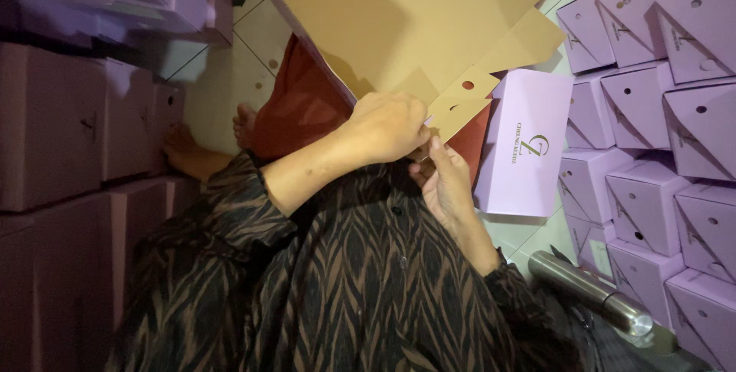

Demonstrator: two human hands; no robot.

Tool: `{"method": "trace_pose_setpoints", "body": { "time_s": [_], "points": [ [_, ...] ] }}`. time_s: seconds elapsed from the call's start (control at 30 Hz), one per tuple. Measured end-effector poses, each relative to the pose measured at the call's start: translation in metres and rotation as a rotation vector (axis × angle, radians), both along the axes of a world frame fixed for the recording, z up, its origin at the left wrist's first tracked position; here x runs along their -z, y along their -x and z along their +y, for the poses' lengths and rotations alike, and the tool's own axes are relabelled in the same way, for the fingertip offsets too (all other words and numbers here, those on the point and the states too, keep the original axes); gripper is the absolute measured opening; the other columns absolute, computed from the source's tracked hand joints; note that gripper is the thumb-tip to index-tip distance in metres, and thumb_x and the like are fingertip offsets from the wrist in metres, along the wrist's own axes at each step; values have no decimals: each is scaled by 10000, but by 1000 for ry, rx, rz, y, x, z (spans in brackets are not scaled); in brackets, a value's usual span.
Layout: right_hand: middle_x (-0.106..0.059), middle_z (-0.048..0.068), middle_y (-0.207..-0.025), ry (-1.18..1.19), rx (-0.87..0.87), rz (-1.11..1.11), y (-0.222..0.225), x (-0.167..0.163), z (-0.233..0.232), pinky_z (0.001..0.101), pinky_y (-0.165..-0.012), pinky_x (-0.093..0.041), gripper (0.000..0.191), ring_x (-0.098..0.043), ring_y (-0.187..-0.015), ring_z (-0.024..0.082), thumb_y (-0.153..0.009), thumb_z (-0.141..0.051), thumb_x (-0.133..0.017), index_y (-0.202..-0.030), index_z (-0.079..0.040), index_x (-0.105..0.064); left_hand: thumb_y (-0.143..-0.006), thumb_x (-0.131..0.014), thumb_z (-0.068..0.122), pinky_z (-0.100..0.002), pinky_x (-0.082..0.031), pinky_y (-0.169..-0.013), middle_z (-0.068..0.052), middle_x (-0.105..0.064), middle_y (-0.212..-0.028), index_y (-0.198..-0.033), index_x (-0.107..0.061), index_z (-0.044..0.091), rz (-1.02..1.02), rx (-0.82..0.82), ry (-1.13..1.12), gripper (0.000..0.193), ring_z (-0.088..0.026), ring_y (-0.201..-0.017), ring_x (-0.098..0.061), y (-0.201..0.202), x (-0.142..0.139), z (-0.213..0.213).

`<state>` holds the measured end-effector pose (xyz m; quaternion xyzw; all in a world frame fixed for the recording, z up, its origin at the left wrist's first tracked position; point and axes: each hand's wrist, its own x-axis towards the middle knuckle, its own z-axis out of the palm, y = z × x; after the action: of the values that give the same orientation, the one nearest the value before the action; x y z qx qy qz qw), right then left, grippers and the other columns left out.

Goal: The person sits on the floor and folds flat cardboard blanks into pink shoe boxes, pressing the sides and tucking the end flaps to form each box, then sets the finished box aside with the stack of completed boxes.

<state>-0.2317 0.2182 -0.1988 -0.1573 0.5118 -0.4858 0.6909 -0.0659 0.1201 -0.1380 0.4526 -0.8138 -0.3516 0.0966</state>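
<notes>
Both my hands hold a large unfolded cardboard box blank (399, 12), brown on the side facing me and lilac at its edges. My left hand (387, 127) is closed over the blank's lower edge beside a small flap with a round hole (468, 85). Just beneath it, my right hand (443, 180) pinches the same flap area from below, its fingers touching the left hand. Patterned brown-and-black sleeves cover both my arms. The blank hides much of the floor behind it.
A closed lilac box (529, 142) lies right of my hands. Several folded lilac boxes (659, 111) are stacked at the right; pinkish boxes (69, 127) stand at the left. A metal flask (594, 295) lies at lower right. Bare feet (180, 150) and red-brown cloth (295, 108) are on the tiled floor.
</notes>
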Motion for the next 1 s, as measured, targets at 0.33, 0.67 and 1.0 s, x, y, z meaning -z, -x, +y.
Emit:
{"method": "trace_pose_setpoints", "body": {
  "time_s": [0.33,0.67,1.0],
  "points": [
    [-736,75,-918,73,-19,157,9,9,-1,293,-662,-577,269,-681,-704,148,-1021,-305,-651,-991,-38,-650,-885,-600,285,-493,-542,-788,-184,-740,-943,-889,-762,65,-91,53,-93,274,-369,-941,-706,-1,-5,-3],
    [-761,65,-950,32,-74,335,2,-7,-12,266,-613,-548,218,-753,-800,145,-954,-183,-620,-1041,0,-701,-817,-693,310,-472,-544,-788,-176,-742,-948,-893,-794,122,-77,44,-173,226,-349,-944,-710,-4,-23,-1],
    [-741,38,-994,76,-101,239,8,-1,-12,228,-645,-468,217,-648,-826,97,-1002,-220,-667,-1093,-27,-703,-865,-664,304,-481,-545,-788,-189,-744,-966,-905,-783,93,-91,8,-90,246,-356,-954,-711,0,-15,-4]
  ]
}}
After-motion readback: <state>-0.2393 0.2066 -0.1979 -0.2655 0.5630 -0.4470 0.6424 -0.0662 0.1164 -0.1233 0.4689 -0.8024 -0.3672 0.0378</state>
